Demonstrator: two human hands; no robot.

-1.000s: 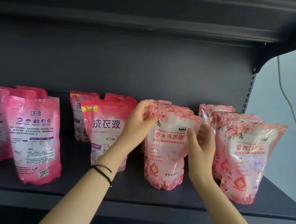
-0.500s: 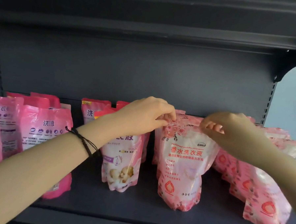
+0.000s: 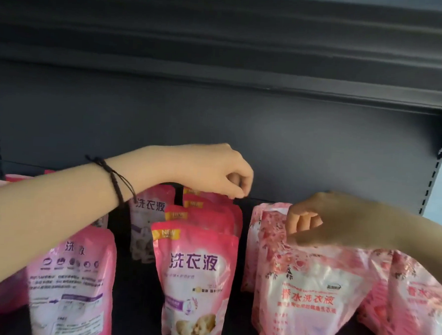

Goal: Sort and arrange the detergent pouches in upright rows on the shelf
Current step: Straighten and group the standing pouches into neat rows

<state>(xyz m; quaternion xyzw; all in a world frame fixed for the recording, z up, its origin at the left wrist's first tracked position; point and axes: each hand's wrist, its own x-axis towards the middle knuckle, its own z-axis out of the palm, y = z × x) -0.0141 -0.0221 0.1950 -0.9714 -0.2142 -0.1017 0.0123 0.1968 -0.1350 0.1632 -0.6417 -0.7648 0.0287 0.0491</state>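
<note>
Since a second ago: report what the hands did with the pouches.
The left hand let go of the front floral pouch and moved left and back to the rearmost pouch of the row labelled NEW; whether it grips it is unclear. The right hand went from the floral pouch's side to pinching its top edge. The rest stayed standing in rows.

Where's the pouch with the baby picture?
In the head view, the baby-picture pouch stands bottom middle, front of its row, left of the flowery pouch.
</note>
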